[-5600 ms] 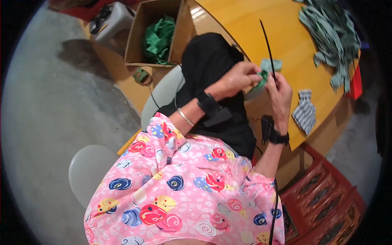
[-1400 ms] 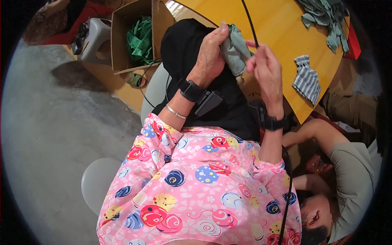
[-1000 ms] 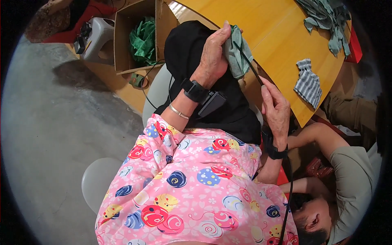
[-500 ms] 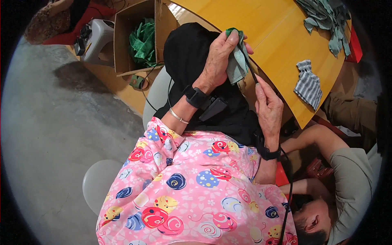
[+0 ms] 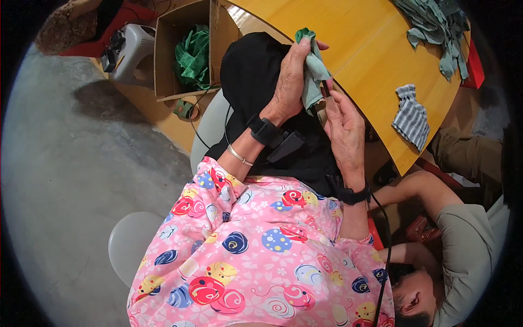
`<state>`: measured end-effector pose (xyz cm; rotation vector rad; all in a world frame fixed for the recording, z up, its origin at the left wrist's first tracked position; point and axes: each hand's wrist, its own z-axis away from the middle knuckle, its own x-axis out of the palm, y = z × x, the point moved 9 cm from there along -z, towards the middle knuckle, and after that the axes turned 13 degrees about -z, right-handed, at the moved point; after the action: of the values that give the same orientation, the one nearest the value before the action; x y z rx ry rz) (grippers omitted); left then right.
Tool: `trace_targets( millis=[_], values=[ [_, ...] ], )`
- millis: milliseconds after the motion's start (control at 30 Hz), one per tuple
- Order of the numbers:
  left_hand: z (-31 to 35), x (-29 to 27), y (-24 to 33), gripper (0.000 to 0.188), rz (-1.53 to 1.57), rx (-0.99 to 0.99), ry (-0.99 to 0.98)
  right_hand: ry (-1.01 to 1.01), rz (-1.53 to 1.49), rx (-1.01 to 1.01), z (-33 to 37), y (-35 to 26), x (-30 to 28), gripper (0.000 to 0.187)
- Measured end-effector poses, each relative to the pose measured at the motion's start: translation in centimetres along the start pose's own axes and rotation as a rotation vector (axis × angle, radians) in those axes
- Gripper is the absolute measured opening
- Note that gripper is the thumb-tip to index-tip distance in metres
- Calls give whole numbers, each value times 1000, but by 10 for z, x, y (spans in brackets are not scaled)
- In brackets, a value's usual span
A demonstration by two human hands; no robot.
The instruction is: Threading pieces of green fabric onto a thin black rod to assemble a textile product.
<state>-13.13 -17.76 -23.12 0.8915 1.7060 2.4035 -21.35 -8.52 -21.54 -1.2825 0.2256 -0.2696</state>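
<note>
My left hand [image 5: 291, 82] is closed on a small grey-green cloth piece [image 5: 315, 76] with a darker, shiny green bunched end at the top. Its thumb presses on the cloth just below that end. My right hand [image 5: 346, 128] is closed on a thin black stick [image 5: 326, 88], gripping it between thumb and fingers. The stick's upper end goes up against or into the cloth's lower part; which one, I cannot tell. Both hands are close together above my black-covered lap [image 5: 253, 71], by the table edge.
A yellow wooden table [image 5: 365, 49] bears a striped grey cloth piece [image 5: 412, 117] and a heap of grey-green cloth pieces [image 5: 436, 35]. A cardboard box [image 5: 166, 60] holds green velvety fabric [image 5: 192, 57]. Another person [image 5: 466, 234] leans in at the right. A black cable [image 5: 388, 245] trails from my right wrist.
My right hand has moved up and left along the stick, closer to the cloth, so less of the stick shows. The left hand and cloth have turned slightly more upright.
</note>
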Motion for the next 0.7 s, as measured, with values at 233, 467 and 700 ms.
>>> trace_targets(
  millis=[233, 467, 700],
  values=[
    [-4, -5, 5, 49, 99, 14, 9, 65, 199, -223, -13, -16, 12, 22],
    [-4, -9, 4, 52, 150, 12, -1, 21, 259, -96, -4, -22, -7, 21],
    [-7, -14, 2, 48, 72, 44, -2, -2, 265, -6, 15, -24, -32, 25]
  ],
)
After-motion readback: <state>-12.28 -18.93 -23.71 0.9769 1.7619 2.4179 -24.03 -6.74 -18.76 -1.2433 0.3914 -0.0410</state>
